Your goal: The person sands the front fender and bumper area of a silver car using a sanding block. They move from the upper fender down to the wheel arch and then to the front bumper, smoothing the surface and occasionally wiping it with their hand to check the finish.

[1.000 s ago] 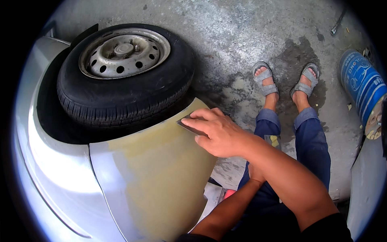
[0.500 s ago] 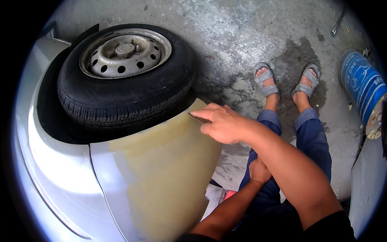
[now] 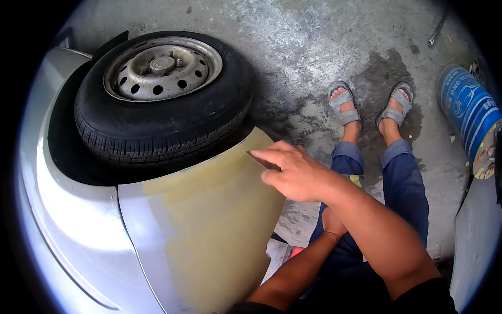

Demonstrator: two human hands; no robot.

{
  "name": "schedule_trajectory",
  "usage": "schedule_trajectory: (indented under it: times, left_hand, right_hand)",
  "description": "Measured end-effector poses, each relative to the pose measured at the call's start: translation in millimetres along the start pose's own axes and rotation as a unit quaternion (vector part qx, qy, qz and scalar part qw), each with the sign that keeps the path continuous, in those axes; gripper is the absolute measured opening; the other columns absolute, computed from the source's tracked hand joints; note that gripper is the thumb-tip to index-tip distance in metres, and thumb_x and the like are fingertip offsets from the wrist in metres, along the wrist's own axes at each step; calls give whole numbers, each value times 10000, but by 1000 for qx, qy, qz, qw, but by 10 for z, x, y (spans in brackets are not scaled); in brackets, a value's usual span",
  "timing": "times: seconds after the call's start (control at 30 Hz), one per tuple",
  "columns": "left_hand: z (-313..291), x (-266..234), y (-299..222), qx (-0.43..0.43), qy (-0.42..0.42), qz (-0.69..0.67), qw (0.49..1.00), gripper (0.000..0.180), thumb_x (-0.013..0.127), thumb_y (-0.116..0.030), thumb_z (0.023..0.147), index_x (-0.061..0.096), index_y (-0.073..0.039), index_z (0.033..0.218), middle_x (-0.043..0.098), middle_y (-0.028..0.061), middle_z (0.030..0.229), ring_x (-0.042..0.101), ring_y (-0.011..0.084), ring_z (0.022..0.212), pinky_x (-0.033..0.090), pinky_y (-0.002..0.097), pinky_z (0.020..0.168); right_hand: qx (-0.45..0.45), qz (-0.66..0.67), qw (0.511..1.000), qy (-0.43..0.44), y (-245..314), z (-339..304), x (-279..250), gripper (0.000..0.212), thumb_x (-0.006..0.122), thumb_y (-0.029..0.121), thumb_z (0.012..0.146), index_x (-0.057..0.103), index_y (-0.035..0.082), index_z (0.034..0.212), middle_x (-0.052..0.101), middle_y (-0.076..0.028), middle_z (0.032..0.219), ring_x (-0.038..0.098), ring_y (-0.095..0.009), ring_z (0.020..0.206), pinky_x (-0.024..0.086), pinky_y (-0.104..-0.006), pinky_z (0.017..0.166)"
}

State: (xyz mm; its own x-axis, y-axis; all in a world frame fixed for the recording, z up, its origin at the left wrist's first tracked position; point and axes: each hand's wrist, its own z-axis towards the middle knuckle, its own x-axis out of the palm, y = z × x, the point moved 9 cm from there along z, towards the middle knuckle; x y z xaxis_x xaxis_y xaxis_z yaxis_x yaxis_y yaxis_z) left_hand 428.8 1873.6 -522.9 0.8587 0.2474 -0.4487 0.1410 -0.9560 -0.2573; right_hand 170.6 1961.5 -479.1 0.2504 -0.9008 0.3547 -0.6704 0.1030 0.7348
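Observation:
My right hand (image 3: 299, 171) pinches a thin, flat, grey-brown piece (image 3: 266, 161) between thumb and fingers. One edge of it meets the yellowish filler-coated area (image 3: 219, 225) of a silver car body panel (image 3: 140, 209), near the wheel-arch edge. Whether the piece is a blade or a stiff sheet is unclear. Below my right forearm, my left hand (image 3: 333, 222) is beside my leg, its fingers hidden. Just past the arch edge sits a black tyre (image 3: 167, 125) on a dull steel wheel (image 3: 162, 65).
A blue drum-like container (image 3: 470, 112) lies tilted at the right. My sandalled feet (image 3: 345, 102) stand on the stained concrete floor (image 3: 293, 31). A small pale yellow patch (image 3: 355, 180) shows by my leg. A dark rod (image 3: 438, 29) lies at the far right.
My right hand has shifted slightly right and toward me along the panel, and more of the flat piece now shows. My left hand has barely moved.

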Motion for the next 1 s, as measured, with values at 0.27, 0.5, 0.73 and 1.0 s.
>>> schedule_trajectory:
  times: [0.27, 0.5, 0.73, 1.0]
  left_hand:
    - [19, 132, 179, -70, -82, -184, 977, 346, 612, -280, 923, 577, -87, 1207, 711, 166, 1021, 682, 337, 906, 521, 458, 796]
    - [76, -309, -267, -63, -70, -93, 991, 230, 555, -208, 958, 540, -102, 1162, 702, 151, 787, 664, 410, 717, 503, 504, 633]
    - [38, -104, -57, 36, -162, -137, 977, 250, 538, -195, 978, 526, -53, 1184, 677, 170, 886, 651, 286, 722, 501, 432, 668]
    - [59, -300, -250, -64, -77, -94, 991, 250, 549, -241, 960, 528, -120, 1178, 711, 153, 833, 663, 412, 744, 498, 520, 652]
  right_hand:
    - [39, 52, 997, 35, 109, 29, 310, 555, 467, 300, 920, 483, 98, 1436, 454, -157, 1444, 478, -448, 1207, 391, -432, 1073]
    - [-49, -14, 998, -39, 544, -357, 494, 529, 535, 258, 913, 491, 104, 1417, 483, -113, 1364, 477, -394, 1156, 460, -509, 955]
    - [-62, 48, 997, -22, 136, -65, 234, 491, 502, 258, 917, 539, 68, 1369, 477, -134, 1395, 464, -416, 1206, 460, -494, 965]
    - [-27, -7, 1000, -15, 757, -327, 475, 530, 532, 238, 914, 470, 84, 1417, 450, -141, 1369, 467, -406, 1160, 475, -533, 895]
